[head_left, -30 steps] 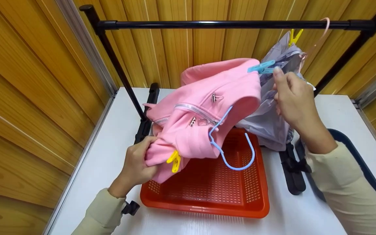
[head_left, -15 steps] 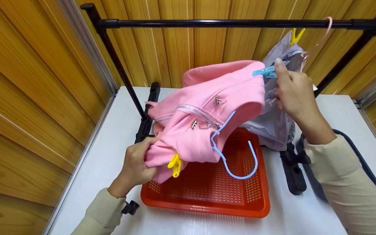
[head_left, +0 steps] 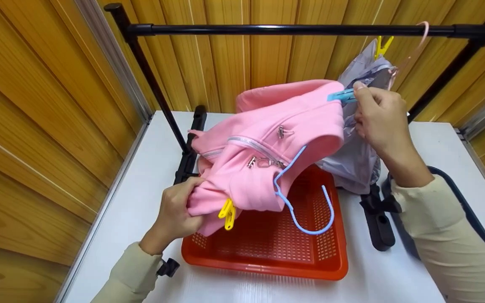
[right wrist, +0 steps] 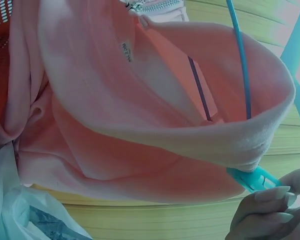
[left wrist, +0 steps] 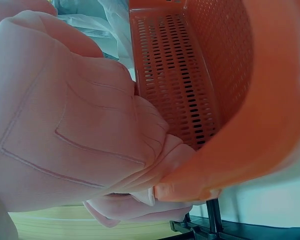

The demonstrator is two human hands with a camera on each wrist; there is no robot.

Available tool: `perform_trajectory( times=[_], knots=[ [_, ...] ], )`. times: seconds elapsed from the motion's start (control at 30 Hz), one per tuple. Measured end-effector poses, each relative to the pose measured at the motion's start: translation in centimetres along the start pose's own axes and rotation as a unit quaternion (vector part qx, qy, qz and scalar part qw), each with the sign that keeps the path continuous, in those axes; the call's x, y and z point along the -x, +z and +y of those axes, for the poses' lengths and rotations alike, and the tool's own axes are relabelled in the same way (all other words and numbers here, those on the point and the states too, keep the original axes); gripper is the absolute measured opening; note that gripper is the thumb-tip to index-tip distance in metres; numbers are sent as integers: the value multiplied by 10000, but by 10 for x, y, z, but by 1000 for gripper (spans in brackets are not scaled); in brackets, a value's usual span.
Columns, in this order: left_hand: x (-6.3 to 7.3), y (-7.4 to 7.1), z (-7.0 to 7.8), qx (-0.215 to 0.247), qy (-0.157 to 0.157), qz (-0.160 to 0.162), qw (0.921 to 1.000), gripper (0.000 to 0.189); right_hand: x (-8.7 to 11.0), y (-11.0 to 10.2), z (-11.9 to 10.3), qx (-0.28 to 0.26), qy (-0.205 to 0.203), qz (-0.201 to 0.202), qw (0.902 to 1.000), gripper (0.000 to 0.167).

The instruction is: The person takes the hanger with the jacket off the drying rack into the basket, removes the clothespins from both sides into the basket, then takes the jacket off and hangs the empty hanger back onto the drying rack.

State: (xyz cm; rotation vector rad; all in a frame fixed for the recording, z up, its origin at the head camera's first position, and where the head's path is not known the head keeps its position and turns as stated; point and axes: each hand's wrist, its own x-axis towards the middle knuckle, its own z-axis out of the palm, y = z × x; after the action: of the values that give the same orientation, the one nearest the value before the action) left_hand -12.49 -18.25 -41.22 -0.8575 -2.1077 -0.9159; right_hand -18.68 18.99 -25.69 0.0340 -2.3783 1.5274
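Note:
A pink zippered garment [head_left: 267, 113] is held up over the orange basket [head_left: 263, 269]. My left hand [head_left: 177, 208] grips its bunched lower left end, close to a yellow clothespin [head_left: 227, 213] clipped on the cloth. A light blue clothespin [head_left: 342, 96] bites the garment's upper right edge, and my right hand [head_left: 379, 113] pinches its handles between thumb and fingers. In the right wrist view that clothespin [right wrist: 254, 179] sits at the rim of the pink opening. Out of the garment comes a blue hanger [head_left: 310, 231], its hook hanging down over the basket.
A black rail [head_left: 293, 29] spans the back on black posts. At its right a pink hanger [head_left: 424, 35] holds a pale grey plastic bag [head_left: 347, 162] with a yellow clothespin [head_left: 381, 47]. A dark tray [head_left: 449, 181] lies partly behind the right sleeve. Wood-panelled walls [head_left: 267, 54] surround the white table.
My right hand has closed further over the light blue clothespin's handles. The garment's right side and the blue hanger have shifted slightly right and down. My left hand has stayed in place.

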Motion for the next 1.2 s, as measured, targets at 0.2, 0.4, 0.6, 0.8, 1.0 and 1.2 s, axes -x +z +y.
perform_trajectory(
  times=[0.2,0.4,0.6,0.8,1.0,1.2],
  knots=[
    [0,0,1,-59,-19,-49,10000,41,1,0,0,-134,-115,25,9998,46],
    [0,-2,1,-112,-81,-77,9999,42,3,-2,-2,-227,-108,27,9997,44],
    [0,-2,2,-134,-187,-127,9997,43,4,-3,-3,-209,-232,80,9995,45],
    [1,-2,2,-159,-249,-187,9994,43,5,-6,-3,-254,-222,123,9994,45],
    [0,0,2,-246,-282,-166,9992,44,6,-8,-1,-505,-360,154,9980,45],
    [1,1,2,-192,-309,-111,9993,45,10,-11,0,-581,-349,190,9975,45]
  ],
)
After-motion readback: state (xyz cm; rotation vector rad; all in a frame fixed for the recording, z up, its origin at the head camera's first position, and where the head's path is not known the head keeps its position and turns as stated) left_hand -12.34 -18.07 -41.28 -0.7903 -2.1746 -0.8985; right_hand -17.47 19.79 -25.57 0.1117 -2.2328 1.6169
